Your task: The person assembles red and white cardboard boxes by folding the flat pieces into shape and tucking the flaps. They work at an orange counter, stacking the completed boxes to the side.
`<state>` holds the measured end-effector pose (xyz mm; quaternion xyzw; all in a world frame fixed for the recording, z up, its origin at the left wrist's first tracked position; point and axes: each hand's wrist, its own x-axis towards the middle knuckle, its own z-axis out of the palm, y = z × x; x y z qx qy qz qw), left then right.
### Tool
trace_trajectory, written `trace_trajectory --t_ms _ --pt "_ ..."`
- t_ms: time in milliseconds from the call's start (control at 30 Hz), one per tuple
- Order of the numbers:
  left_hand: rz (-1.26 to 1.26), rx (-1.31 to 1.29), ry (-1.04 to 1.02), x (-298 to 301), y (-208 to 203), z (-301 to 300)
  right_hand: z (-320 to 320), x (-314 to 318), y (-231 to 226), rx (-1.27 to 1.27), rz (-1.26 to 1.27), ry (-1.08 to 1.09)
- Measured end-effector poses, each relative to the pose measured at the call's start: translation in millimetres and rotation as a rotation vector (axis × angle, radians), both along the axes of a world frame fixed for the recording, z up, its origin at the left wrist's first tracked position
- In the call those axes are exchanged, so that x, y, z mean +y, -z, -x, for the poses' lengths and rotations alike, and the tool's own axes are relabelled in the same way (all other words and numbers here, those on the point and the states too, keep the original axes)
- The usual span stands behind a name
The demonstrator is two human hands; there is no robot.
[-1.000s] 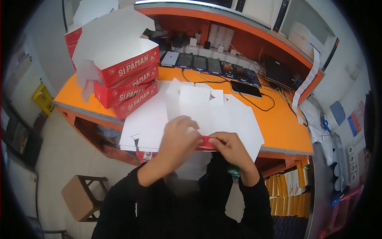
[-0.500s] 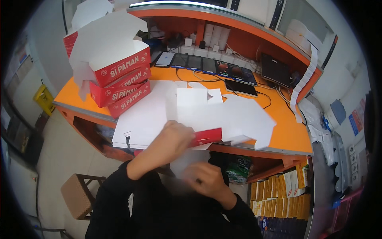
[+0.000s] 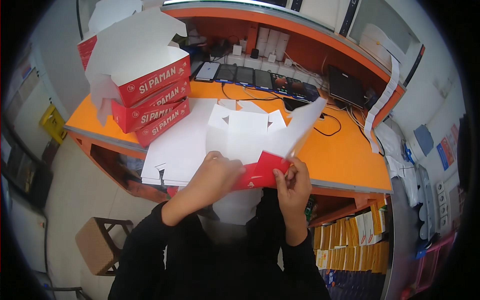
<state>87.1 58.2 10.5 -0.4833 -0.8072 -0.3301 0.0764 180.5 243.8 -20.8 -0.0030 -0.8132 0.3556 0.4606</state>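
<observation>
A partly folded cardboard box [image 3: 247, 131], white inside and red outside, lies at the front edge of the orange table. My left hand [image 3: 215, 173] grips its near red wall, fingers curled over the top edge. At the wall's right end my right hand [image 3: 293, 186] pinches a red corner flap between thumb and fingers. The box's right white panel stands tilted up. Left of it, flat white box blanks [image 3: 177, 150] lie stacked on the table. Beyond these, several folded red boxes [image 3: 155, 86] are piled, the top one with its white lid raised.
Along the back stands a row of phones [image 3: 245, 76] with cables, and a black laptop [image 3: 346, 86] at the right. The orange table [image 3: 350, 162] has a shelf below with yellow packets [image 3: 350, 235]. A brown stool [image 3: 97, 245] stands on the floor at left.
My right hand has risen from below the table edge to the box's right corner. The right panel, lying flat before, is now lifted, and the red flap is folded upward.
</observation>
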Motion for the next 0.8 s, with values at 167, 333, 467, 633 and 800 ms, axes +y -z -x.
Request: trace_trajectory --t_ms 167,333,467,633,800 --pt "0.064 0.056 -0.032 3.8 4.6 -1.6 -2.6 -3.2 -15.8 -0.287 -0.191 -0.013" --pt "0.088 0.099 -0.012 12.8 5.3 -2.4 1.3 6.1 -8.6 -0.328 -0.266 -0.238" --pt "0.161 0.005 0.011 12.9 -7.9 -5.1 5.4 0.9 -7.2 -0.281 -0.324 -0.165" --pt "-0.679 -0.085 -0.136 -17.3 -12.3 13.4 -12.1 48.3 -3.5 0.193 0.148 -0.032" --pt "-0.796 -0.935 -0.057 -32.6 -5.6 38.5 -19.2 56.8 0.2 0.265 0.563 -0.428"
